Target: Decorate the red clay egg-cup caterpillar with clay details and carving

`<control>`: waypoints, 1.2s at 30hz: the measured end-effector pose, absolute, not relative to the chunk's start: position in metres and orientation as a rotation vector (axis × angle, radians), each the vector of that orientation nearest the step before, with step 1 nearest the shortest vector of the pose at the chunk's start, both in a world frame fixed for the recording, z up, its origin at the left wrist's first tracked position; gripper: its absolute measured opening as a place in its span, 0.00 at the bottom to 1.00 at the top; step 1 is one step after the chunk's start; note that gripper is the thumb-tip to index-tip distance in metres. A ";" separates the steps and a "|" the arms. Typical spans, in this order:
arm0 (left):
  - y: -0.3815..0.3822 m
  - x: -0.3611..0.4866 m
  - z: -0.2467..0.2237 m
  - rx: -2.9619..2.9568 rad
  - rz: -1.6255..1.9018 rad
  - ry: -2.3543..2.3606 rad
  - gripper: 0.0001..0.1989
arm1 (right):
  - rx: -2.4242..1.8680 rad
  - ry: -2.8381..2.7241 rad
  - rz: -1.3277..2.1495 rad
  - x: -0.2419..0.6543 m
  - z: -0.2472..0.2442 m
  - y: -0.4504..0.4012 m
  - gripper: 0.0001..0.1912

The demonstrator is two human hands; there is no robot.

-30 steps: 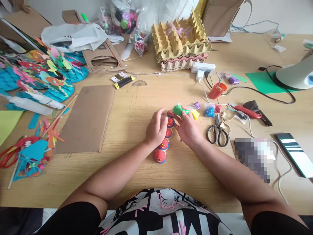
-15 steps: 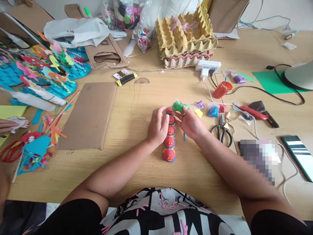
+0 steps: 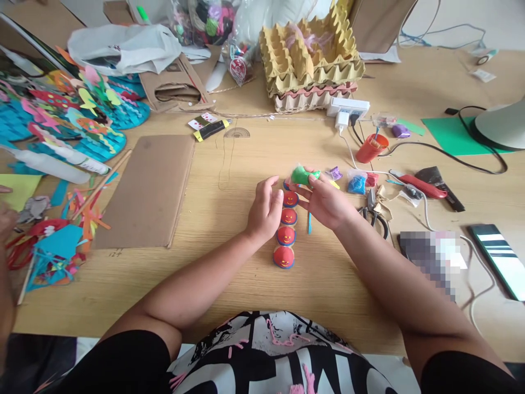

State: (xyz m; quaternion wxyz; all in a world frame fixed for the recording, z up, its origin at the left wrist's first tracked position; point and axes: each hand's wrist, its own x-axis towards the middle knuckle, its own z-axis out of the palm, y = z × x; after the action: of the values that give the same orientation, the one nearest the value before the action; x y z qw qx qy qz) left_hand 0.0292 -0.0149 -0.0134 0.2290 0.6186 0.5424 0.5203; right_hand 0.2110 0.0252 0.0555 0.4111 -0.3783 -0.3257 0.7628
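A column of several red domes (image 3: 284, 256) with blue rims and yellow smiling faces stands on the table. My right hand (image 3: 324, 201) pinches a small bag of green clay (image 3: 303, 175) above the far end of the column. On the column's left side is my left hand (image 3: 266, 210), fingers upright and slightly curved, thumb apart, with nothing visible in it. A thin blue strip (image 3: 309, 223) lies below my right hand. Just beyond that hand are a purple packet (image 3: 334, 173), a bag of blue clay (image 3: 356, 184) and a partly hidden yellow piece.
Cardboard (image 3: 145, 191) lies left of the hands. Pliers (image 3: 372, 210), a red cup (image 3: 372, 148) and a phone (image 3: 498, 260) are on the right. Egg trays (image 3: 311, 60) stand at the back. Another person's hand (image 3: 6, 219) is at the left edge, near paper scraps.
My right hand has shifted slightly right with the green bag, covering more of the yellow piece. The other person's hand has drawn back from the white cutout at the far left.
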 end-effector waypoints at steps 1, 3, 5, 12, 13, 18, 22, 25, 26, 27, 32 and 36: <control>-0.015 0.029 -0.013 1.702 1.435 1.498 0.31 | -0.944 -0.826 1.928 0.209 0.055 0.027 0.22; -0.014 0.029 -0.014 1.703 1.442 1.505 0.31 | -0.924 -0.833 1.937 0.205 0.054 0.029 0.22; -0.013 0.028 -0.014 1.707 1.449 1.504 0.31 | -0.916 -0.847 1.941 0.204 0.054 0.029 0.22; -0.012 0.027 -0.014 1.689 1.461 1.508 0.32 | -1.000 -0.829 1.881 0.214 0.058 0.021 0.14; -0.012 0.027 -0.013 1.688 1.464 1.503 0.32 | -1.027 -0.800 1.869 0.218 0.059 0.020 0.14; -0.012 0.026 -0.012 1.685 1.464 1.498 0.30 | -1.073 -0.726 1.679 0.237 0.059 0.026 0.18; -0.012 0.025 -0.011 1.682 1.456 1.489 0.31 | -1.145 -0.903 1.406 0.250 0.059 0.038 0.20; -0.012 0.024 -0.010 1.691 1.448 1.492 0.31 | -1.222 -1.153 1.063 0.266 0.060 0.048 0.20; -0.012 0.024 -0.010 1.691 1.442 1.498 0.30 | -1.255 -1.236 0.909 0.273 0.061 0.052 0.21; -0.012 0.024 -0.010 1.691 1.433 1.504 0.30 | -1.300 -1.317 0.758 0.280 0.061 0.055 0.22; -0.012 0.024 -0.013 1.660 1.420 1.505 0.30 | -1.598 -1.647 0.306 0.320 0.052 0.069 0.28; -0.012 0.024 -0.013 1.648 1.420 1.501 0.30 | -1.701 -1.747 0.230 0.337 0.040 0.076 0.28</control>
State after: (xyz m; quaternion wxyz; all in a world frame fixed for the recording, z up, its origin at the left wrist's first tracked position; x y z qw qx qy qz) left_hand 0.0235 -0.0118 -0.0135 0.2470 0.6042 0.5503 0.5206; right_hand 0.3369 0.0756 0.0403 0.3394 -0.6533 -0.6710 0.0883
